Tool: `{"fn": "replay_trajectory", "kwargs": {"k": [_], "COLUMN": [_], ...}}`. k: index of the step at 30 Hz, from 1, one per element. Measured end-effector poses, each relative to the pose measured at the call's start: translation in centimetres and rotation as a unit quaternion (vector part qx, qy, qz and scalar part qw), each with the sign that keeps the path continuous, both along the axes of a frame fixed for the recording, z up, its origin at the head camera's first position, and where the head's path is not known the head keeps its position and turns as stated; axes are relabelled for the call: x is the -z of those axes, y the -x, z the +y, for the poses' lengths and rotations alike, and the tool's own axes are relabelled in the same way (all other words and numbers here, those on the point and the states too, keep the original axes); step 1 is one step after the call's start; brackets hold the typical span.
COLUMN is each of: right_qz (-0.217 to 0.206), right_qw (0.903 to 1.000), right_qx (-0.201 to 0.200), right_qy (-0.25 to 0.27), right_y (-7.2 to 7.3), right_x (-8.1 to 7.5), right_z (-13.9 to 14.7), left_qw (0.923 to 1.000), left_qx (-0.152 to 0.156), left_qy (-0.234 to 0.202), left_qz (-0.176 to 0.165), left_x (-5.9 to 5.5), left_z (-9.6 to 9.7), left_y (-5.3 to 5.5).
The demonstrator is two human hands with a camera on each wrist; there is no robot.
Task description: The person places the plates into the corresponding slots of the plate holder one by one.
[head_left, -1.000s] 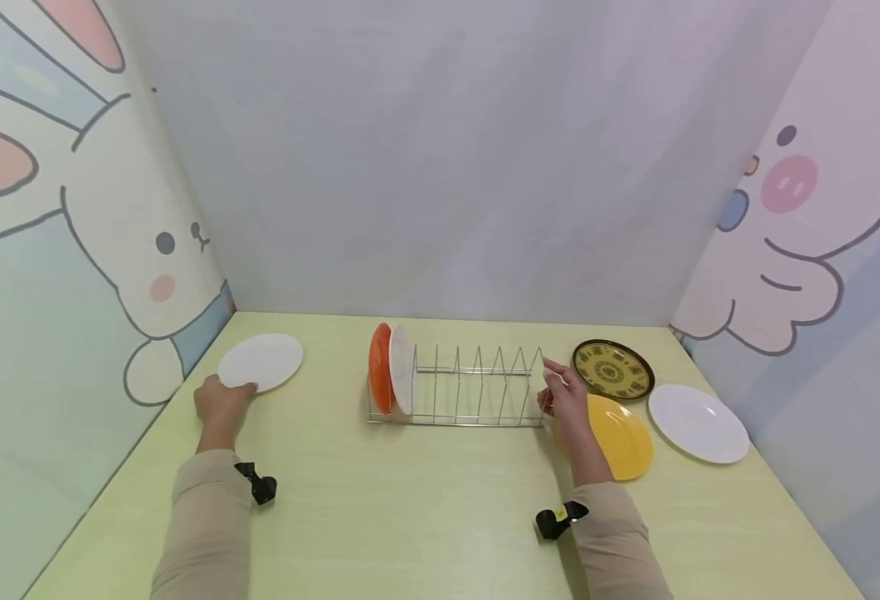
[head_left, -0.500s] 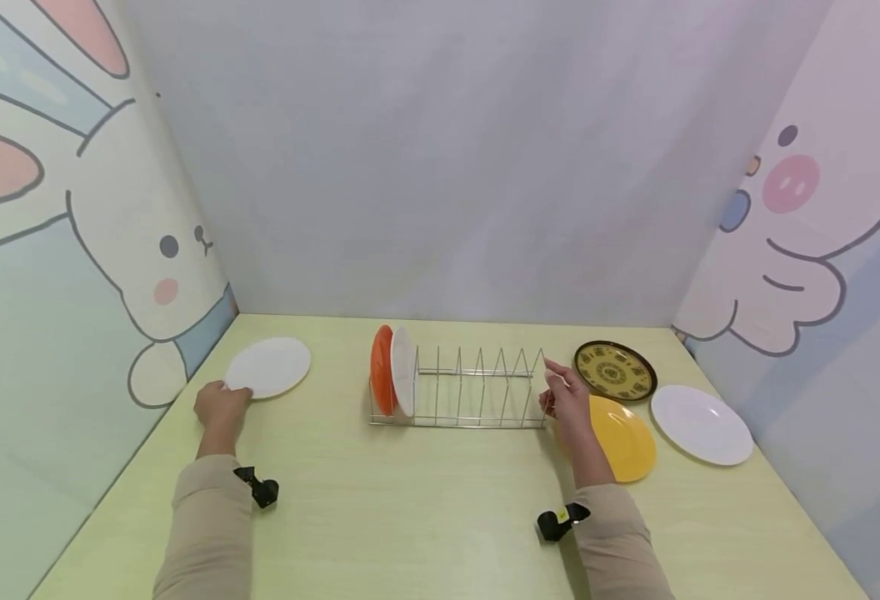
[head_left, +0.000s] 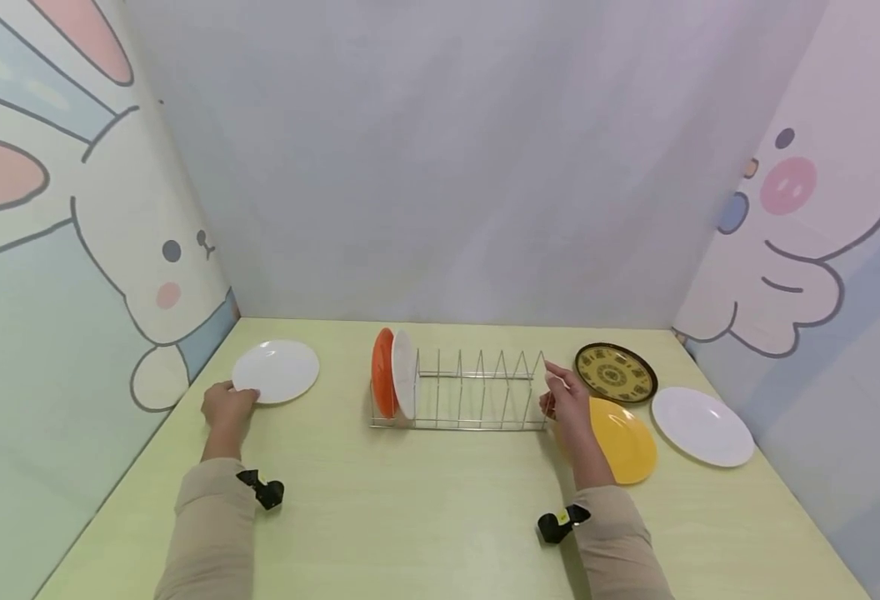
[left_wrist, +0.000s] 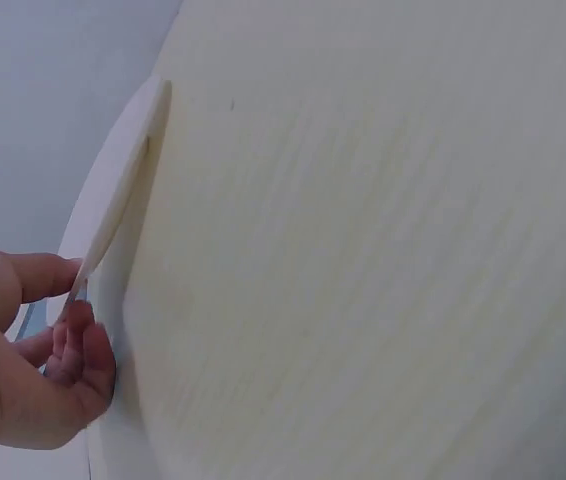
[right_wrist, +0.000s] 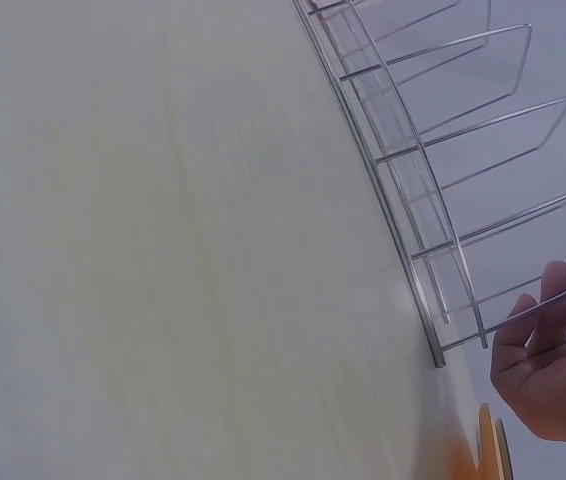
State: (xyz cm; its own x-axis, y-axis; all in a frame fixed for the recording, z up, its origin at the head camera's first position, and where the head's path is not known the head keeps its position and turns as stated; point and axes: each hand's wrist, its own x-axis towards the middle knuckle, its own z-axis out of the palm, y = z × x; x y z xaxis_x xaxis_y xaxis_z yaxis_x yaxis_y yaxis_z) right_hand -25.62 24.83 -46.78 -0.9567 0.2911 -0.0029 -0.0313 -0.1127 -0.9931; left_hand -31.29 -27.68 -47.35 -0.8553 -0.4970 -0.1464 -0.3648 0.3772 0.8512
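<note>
At the left of the table, my left hand (head_left: 228, 410) pinches the near rim of a white plate (head_left: 278, 371) between thumb and fingers. The left wrist view shows that plate (left_wrist: 113, 185) edge-on, its shadow falling on the tabletop beside it. My right hand (head_left: 569, 404) holds the end wire at the right side of a metal dish rack (head_left: 458, 430); in the right wrist view its fingers (right_wrist: 555, 300) curl around that wire. An orange plate (head_left: 382, 375) and another white plate (head_left: 405, 375) stand upright in the rack's left slots.
Right of the rack lie a yellow plate (head_left: 626, 446), partly behind my right forearm, a dark-rimmed patterned plate (head_left: 616, 373) and a white plate (head_left: 702, 427). Fabric walls with cartoon animals enclose the pale table (head_left: 410, 517) at the back and both sides.
My left hand has shifted slightly to the right, bringing the white plate with it. The right hand keeps its hold on the rack's end, and the other plates stay where they were.
</note>
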Motion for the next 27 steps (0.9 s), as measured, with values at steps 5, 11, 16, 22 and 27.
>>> {"fn": "replay_trajectory", "kwargs": {"k": [5, 11, 16, 22, 27], "right_qz": [-0.009, -0.019, -0.008, 0.0, 0.001], "right_qw": [1.0, 0.9998, 0.9999, 0.9998, 0.9999], "right_qx": [0.001, 0.0, 0.002, -0.006, -0.006], "right_qy": [0.004, 0.003, 0.008, 0.017, 0.016], "right_y": [-0.2, -0.1, 0.0, 0.0, -0.1], "right_x": [-0.3, -0.2, 0.0, 0.1, -0.1], "right_z": [0.0, 0.0, 0.0, 0.1, 0.0], "left_qw": [0.9966, 0.9677, 0.9518, 0.9446, 0.9421], "left_qx": [-0.02, -0.05, -0.084, -0.072, -0.071], "left_qy": [-0.069, -0.224, -0.246, -0.249, -0.255], "left_qz": [0.04, 0.104, 0.162, 0.201, 0.206], "left_x": [-0.2, -1.8, -3.9, -5.4, -5.8], "left_z": [0.3, 1.5, 3.1, 3.8, 4.0], "left_y": [0.6, -0.3, -1.4, -2.1, -2.2]}}
